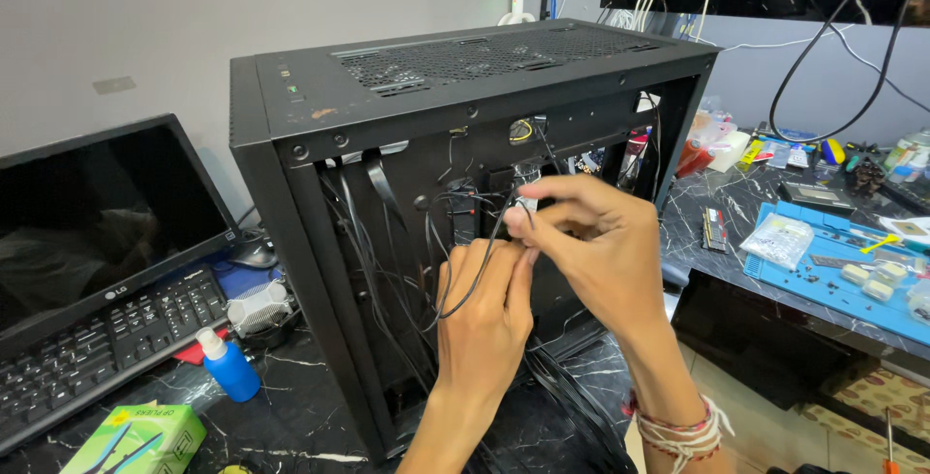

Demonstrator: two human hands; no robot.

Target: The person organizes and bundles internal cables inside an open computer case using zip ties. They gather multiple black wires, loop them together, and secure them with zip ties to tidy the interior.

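Cables (463, 290), thin and black, sit pinched between both sets of fingertips at the open back of the black computer case (320, 106): left hand (484, 314) clenches them from below, right hand (591, 251) grips from above, on the dark marble desk (300, 406).

Desk (310, 406): black marble-look top with white veins. Black computer case (291, 116) stands upright in the middle, open side facing near. Left of it: monitor (97, 213), black keyboard (107, 338), small heatsink (257, 307), blue bottle (231, 366) with white cap, green box (136, 440) at near edge. Right section of the desk holds a blue mat (823, 275) with small parts, a clear bag (778, 239), a memory stick (714, 228).
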